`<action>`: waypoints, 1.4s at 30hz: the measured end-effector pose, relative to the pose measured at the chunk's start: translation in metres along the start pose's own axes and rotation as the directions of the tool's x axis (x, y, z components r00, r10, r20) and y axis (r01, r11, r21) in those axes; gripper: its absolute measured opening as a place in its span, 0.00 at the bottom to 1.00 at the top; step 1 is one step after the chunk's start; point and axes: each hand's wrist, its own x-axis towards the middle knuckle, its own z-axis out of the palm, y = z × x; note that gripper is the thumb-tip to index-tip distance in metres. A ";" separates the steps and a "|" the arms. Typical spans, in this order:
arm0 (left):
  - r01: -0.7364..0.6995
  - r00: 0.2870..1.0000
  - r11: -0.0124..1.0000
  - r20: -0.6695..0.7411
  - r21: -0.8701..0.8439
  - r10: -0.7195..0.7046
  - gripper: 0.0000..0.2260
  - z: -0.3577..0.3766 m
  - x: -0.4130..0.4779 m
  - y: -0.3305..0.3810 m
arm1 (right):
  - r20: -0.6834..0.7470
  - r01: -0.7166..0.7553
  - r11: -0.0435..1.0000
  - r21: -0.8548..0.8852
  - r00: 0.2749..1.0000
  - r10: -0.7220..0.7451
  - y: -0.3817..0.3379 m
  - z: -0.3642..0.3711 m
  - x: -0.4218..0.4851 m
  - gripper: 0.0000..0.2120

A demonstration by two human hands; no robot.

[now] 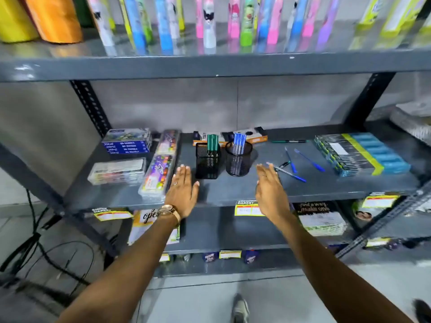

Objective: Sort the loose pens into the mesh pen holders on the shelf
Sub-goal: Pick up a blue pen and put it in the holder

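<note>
Hovering both hands flat, fingers spread, empty: left hand (183,191), right hand (270,192). Loose blue pens (300,163) lie right of round black mesh holder (238,160). Risk: my sleeve-side sweep rolls them off grey metal shelf (224,193).

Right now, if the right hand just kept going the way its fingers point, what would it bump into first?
Probably the loose pens. The right hand is open, fingers aimed up and slightly left; its fingertips sit beside the black-and-green marker, with the round mesh holder just left. Depth is hard to judge.
</note>
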 end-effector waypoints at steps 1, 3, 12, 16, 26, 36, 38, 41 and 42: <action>0.026 1.000 1.000 0.016 -0.008 -0.026 0.28 0.004 0.009 0.000 | 0.016 -0.053 0.999 -0.010 0.998 0.053 0.009 0.000 0.010 0.26; 0.063 0.996 0.998 0.067 -0.016 -0.062 0.31 0.006 0.022 -0.002 | 0.031 -0.155 0.987 -0.052 0.987 0.156 0.025 -0.005 0.028 0.26; 0.109 0.983 0.983 0.131 0.146 -0.128 0.50 0.030 0.054 -0.015 | -0.039 -0.406 0.857 -0.317 0.909 0.416 0.106 -0.011 0.055 0.16; 0.090 0.984 0.975 0.130 0.201 -0.118 0.49 0.038 0.056 -0.021 | -0.086 -0.421 0.847 -0.324 0.905 0.417 0.119 -0.005 0.053 0.13; 0.160 0.985 0.972 0.027 0.174 -0.168 0.46 0.044 0.060 -0.012 | -0.197 -0.354 0.928 -0.113 0.924 0.328 0.127 -0.005 0.064 0.09; 0.170 0.985 0.967 0.001 0.192 -0.173 0.45 0.045 0.061 -0.010 | -0.397 0.032 0.641 0.767 0.809 0.433 0.048 -0.088 0.107 0.17; 0.170 0.985 0.966 0.003 0.194 -0.173 0.45 0.044 0.061 -0.008 | -0.387 0.086 0.604 0.792 0.836 0.388 0.032 -0.093 0.127 0.18; 0.170 0.985 0.966 -0.001 0.192 -0.173 0.45 0.044 0.061 -0.009 | -0.269 0.061 0.557 0.829 0.915 0.300 0.018 -0.085 0.153 0.17; 0.171 0.985 0.967 -0.003 0.188 -0.174 0.45 0.044 0.061 -0.009 | -0.234 0.022 0.623 0.782 0.937 0.261 0.016 -0.079 0.160 0.15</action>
